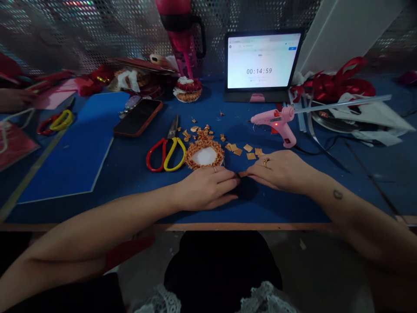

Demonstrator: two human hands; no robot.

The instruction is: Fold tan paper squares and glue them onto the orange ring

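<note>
My right hand (282,171) pinches a small brown square piece (243,174) between thumb and fingertips. Close beside it, my left hand (210,188) has its fingers closed, their tips near a small dark bit at the same spot; what they hold is hidden. Just behind my left hand lies a round white disc with a border of ruffled orange-brown pieces (193,160). More crumpled orange-brown pieces (205,131) are strewn behind the disc. Several flat tan squares (250,156) lie near my right fingers.
Red-and-yellow scissors (174,150) lie left of the disc. A pink glue gun (275,121) with its red light on rests behind my right hand. Further back are a phone (138,117), a tablet (263,63), a pink tumbler (182,37) and red ribbon (345,84). Another person's hand (14,100) shows far left.
</note>
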